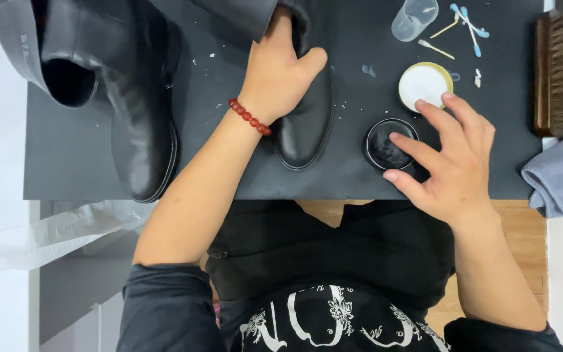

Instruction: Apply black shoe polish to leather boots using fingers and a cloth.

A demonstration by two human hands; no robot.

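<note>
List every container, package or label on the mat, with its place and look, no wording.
Open polish tin: round, black, under the right hand fingertips.
Tin lid: round, white with gold rim, just behind the tin.
Plastic cup: clear, far edge.
No labels or screens visible.

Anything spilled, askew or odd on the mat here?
Pale specks and smudges dot the black mat between the boots. Swabs lie scattered beside a tipped clear cup. Left hand grips a boot; right fingers touch the open polish tin.
</note>
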